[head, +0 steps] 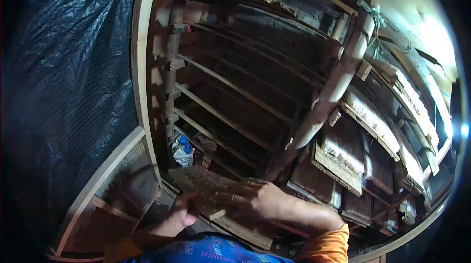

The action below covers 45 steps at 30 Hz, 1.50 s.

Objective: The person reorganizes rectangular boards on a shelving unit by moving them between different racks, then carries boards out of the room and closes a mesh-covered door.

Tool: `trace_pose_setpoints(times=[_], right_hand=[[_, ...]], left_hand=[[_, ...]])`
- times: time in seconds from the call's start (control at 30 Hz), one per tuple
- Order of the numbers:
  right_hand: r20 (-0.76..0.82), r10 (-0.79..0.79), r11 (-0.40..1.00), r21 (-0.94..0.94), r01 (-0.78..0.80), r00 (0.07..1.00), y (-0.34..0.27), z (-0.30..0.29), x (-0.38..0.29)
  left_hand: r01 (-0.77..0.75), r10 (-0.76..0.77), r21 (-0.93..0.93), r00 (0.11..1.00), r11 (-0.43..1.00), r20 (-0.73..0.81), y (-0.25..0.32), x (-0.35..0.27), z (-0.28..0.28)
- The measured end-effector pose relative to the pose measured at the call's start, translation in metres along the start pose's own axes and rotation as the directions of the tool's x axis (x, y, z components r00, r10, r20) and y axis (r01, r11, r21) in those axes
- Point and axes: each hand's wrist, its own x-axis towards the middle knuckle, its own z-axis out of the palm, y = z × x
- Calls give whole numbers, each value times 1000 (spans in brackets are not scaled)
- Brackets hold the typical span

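In front of my body is a flat brown wooden board (195,181), tilted, with pale specks scattered over its face. My left hand (184,211) grips its near left edge, the thumb on top and the fingers partly hidden beneath. Across the board's face lies my right hand (256,197), palm down with the fingers stretched to the left; they are dark and blurred. Closer to me, below the right hand, a second wooden panel (246,227) has a short pale strip at its upper left corner. Whether it joins the board cannot be made out.
A dark wooden rack with several slatted rails (235,82) rises ahead. To its right stands a thick round post (331,86), beside stacked boards carrying pale blocks (371,119). Black plastic sheeting behind wire mesh (84,64) covers the left. A crumpled bag (183,151) sits low in the rack.
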Motion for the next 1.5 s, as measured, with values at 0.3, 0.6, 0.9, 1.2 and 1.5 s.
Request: trace_pose_setpoints(times=[0.3,0.6,0.9,1.2,1.5], right_hand=[[-822,108,746,-305,-592,559,180,-211,120],[-729,553,553,-43,-832,405,244,-248,172],[-947,205,616,-73,-784,249,205,-236,89],[-972,-20,868,-134,-478,236,90,-155,-32],[-800,264,948,110,-300,539,-8,-24,-139]], left_hand=[[77,-76,31,996,997,-43,32,9,-104],[4,3,60,993,998,-114,57,-17,-100],[-181,178,579,982,795,62,51,-37,-65],[150,-155,101,987,984,48,23,-9,-70],[-448,225,823,893,349,390,-8,-98,-10]])
